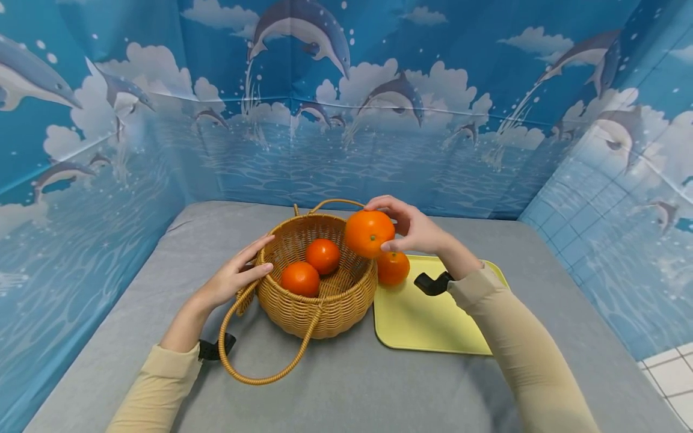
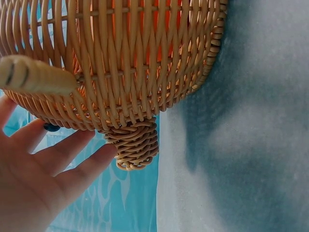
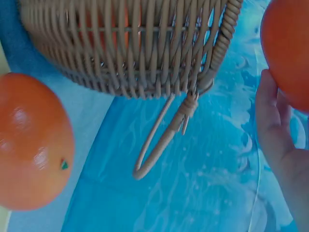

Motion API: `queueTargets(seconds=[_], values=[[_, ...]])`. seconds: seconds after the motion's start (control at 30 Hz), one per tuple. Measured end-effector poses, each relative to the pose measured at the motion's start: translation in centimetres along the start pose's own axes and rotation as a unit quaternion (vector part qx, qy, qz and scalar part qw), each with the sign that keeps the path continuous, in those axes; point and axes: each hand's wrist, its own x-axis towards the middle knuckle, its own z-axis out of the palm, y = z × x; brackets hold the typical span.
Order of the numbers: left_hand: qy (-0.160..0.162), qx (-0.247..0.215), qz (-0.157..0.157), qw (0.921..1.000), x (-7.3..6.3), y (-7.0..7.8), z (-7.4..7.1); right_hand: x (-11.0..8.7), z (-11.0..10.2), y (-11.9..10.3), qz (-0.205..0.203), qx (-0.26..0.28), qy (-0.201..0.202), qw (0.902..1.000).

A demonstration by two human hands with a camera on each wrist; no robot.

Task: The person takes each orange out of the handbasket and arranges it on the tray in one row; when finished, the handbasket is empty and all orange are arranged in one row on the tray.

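At the right side of the round wicker basket (image 1: 308, 313), my right hand (image 1: 414, 228) holds a large orange (image 1: 370, 233), fingers over its top and thumb at its lower side. The fruit overlaps the basket's right rim in the head view. Two more oranges (image 1: 300, 279) (image 1: 323, 256) lie inside the basket. My left hand (image 1: 230, 279) rests against the basket's left rim with its fingers extended; the left wrist view shows those fingers (image 2: 72, 150) spread along the wicker side. Another orange (image 1: 393, 269) sits on the yellow tray (image 1: 433, 334), just right of the basket.
One looped basket handle (image 1: 265, 380) hangs down over the front left onto the grey cloth-covered table (image 1: 346, 391). The other handle (image 1: 335, 201) stands at the back. A blue dolphin-print curtain (image 1: 335, 162) encloses the far side and both flanks.
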Motion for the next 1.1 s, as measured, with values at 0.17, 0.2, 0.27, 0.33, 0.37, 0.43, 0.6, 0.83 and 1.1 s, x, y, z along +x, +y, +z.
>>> queueTargets(seconds=[0.17,0.2,0.27,0.33,0.37,0.43,0.6,0.83,1.1], values=[[0.0,0.0,-0.002,1.0,0.1,0.0,0.0,-2.1,-0.4,0.6,-0.005,0.052,0.067,0.9964],[0.0,0.0,-0.003,1.0,0.0,0.0,0.0,-2.5,-0.5,0.8,-0.003,0.057,0.084,0.9949],[0.0,0.002,-0.002,1.0,0.0,0.1,0.0,-3.4,-0.6,1.3,0.004,0.063,0.119,0.9909],[0.001,0.0,-0.002,1.0,0.0,0.2,0.0,-4.3,-0.7,1.6,0.019,0.067,0.157,0.9851],[0.0,0.0,-0.002,1.0,-0.1,0.2,0.0,-4.7,-0.8,1.8,0.027,0.072,0.176,0.9814],[0.0,0.001,-0.002,1.0,-0.1,0.2,0.0,-5.6,-0.9,1.9,0.046,0.079,0.211,0.9731],[-0.001,-0.002,-0.003,1.0,-0.1,0.3,0.0,-7.7,-1.1,2.3,0.101,0.056,0.268,0.9564],[0.001,0.001,-0.005,1.0,-0.1,0.3,-0.1,-9.8,-1.3,3.5,0.198,0.035,0.33,0.9223],[-0.003,-0.001,-0.002,1.0,0.0,0.2,0.0,-11.7,-2.4,5.5,0.305,-0.021,0.321,0.8965]])
